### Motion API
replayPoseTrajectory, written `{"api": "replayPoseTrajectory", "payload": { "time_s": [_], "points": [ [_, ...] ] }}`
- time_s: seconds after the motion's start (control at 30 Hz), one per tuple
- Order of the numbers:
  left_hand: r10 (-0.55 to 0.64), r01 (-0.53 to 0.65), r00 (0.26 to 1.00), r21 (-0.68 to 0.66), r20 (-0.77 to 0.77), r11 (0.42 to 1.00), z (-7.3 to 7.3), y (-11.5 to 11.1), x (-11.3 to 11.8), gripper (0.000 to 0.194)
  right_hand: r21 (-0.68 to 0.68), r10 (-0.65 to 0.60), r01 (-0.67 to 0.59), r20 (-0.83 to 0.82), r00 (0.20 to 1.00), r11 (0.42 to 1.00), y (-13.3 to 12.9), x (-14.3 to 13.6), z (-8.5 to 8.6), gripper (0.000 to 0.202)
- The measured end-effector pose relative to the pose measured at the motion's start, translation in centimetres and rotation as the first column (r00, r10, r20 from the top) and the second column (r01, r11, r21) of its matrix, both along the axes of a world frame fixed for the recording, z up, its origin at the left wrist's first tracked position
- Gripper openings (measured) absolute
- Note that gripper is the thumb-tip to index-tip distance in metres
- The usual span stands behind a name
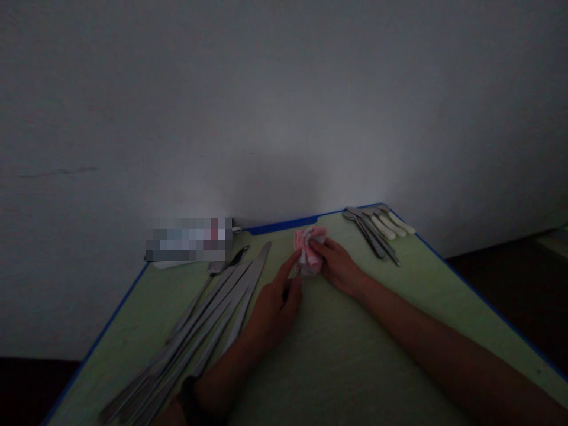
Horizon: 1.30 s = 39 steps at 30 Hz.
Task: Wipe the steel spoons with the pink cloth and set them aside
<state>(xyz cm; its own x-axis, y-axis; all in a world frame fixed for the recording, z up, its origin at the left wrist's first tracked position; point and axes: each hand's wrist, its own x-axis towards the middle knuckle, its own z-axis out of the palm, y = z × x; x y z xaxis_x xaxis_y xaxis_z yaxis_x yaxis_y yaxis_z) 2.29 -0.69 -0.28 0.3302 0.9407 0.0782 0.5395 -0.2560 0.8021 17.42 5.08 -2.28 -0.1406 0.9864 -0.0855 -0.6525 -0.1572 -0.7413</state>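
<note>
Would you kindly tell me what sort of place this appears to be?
It looks like an indoor room, perhaps in a home: a green, blue-edged tabletop stands by a plain wall, with metal cutlery laid on it. Which room, I cannot tell.

Nothing readable in this one, honestly. The boxy item (189,241) at the far left of the surface (355,355), up by the wall (284,106), is pixelated into grey and whitish squares with a reddish patch toward its right end, so zero letters or numbers come through. Can't make out any stamps or brand marks on the long metal utensils (231,287) on the left or the white-handled cutlery (384,229) far right either, way too dark and small to tell.
</note>
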Motion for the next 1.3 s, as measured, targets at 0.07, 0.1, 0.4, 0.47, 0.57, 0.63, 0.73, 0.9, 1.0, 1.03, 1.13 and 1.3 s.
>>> {"api": "replayPoseTrajectory", "payload": {
  "time_s": [0.07, 0.1, 0.4, 0.47, 0.57, 0.63, 0.73, 0.9, 1.0, 1.03, 1.13, 1.3],
  "points": [
    [-0.002, 0.002, 1.0, 0.0, 0.001, 1.0, 0.05, 0.0, -0.01, 0.05, 0.008, 0.004, -0.005, 0.012, 1.0, 1.0, -0.05, 0.0, 0.11, 0.025],
    [-0.003, 0.003, 1.0, -0.003, 0.002, 1.0, 0.06, 0.0, -0.01, 0.05, 0.012, 0.005, -0.005, 0.016, 1.0, 1.0, -0.07, 0.0, 0.14, 0.025],
    [-0.006, 0.006, 1.0, -0.01, 0.02, 1.0, -0.1, 0.07, -0.02, 0.05, 0.02, 0.019, -0.02, 0.04, 0.999, 1.0, 0.02, 0.13, 0.0, 0.026],
    [-0.006, 0.006, 1.0, -0.005, 0.013, 1.0, -0.18, 0.11, -0.04, 0.05, 0.019, 0.017, -0.018, 0.042, 0.999, 1.0, -0.01, 0.14, 0.06, 0.026],
    [0.001, -0.001, 1.0, -0.001, 0.004, 1.0, -0.22, 0.11, -0.07, 0.049, 0.024, 0.02, -0.021, 0.037, 0.999, 0.999, -0.06, 0.12, 0.16, 0.026],
    [0.003, -0.003, 1.0, -0.004, 0.005, 1.0, -0.2, 0.09, -0.08, 0.048, 0.018, 0.024, -0.024, 0.034, 0.999, 1.0, -0.09, 0.12, 0.19, 0.026],
    [-0.002, 0.002, 1.0, -0.01, 0.022, 1.0, -0.13, 0.04, -0.06, 0.048, 0.007, 0.023, -0.023, 0.038, 0.999, 1.0, -0.08, 0.14, 0.16, 0.026],
    [0.006, -0.005, 0.999, -0.013, 0.043, 1.0, -0.05, 0.01, -0.01, 0.047, 0.014, 0.029, -0.029, 0.049, 0.998, 0.999, -0.1, 0.19, 0.13, 0.026],
    [-0.003, 0.003, 0.999, -0.019, 0.04, 1.0, -0.07, 0.04, -0.02, 0.047, 0.016, 0.029, -0.03, 0.047, 0.998, 0.999, -0.12, 0.2, 0.12, 0.027],
    [-0.003, 0.003, 0.999, -0.016, 0.038, 1.0, -0.09, 0.05, -0.03, 0.047, 0.015, 0.028, -0.029, 0.047, 0.999, 0.999, -0.12, 0.2, 0.11, 0.027],
    [0.003, -0.003, 1.0, -0.003, 0.021, 1.0, -0.11, 0.09, -0.07, 0.046, 0.013, 0.016, -0.017, 0.047, 0.999, 1.0, -0.11, 0.17, 0.13, 0.027],
    [-0.014, 0.015, 0.999, -0.016, 0.036, 1.0, -0.1, 0.12, -0.1, 0.046, 0.005, 0.017, -0.017, 0.051, 0.999, 1.0, -0.12, 0.17, 0.15, 0.027]
  ]
}}
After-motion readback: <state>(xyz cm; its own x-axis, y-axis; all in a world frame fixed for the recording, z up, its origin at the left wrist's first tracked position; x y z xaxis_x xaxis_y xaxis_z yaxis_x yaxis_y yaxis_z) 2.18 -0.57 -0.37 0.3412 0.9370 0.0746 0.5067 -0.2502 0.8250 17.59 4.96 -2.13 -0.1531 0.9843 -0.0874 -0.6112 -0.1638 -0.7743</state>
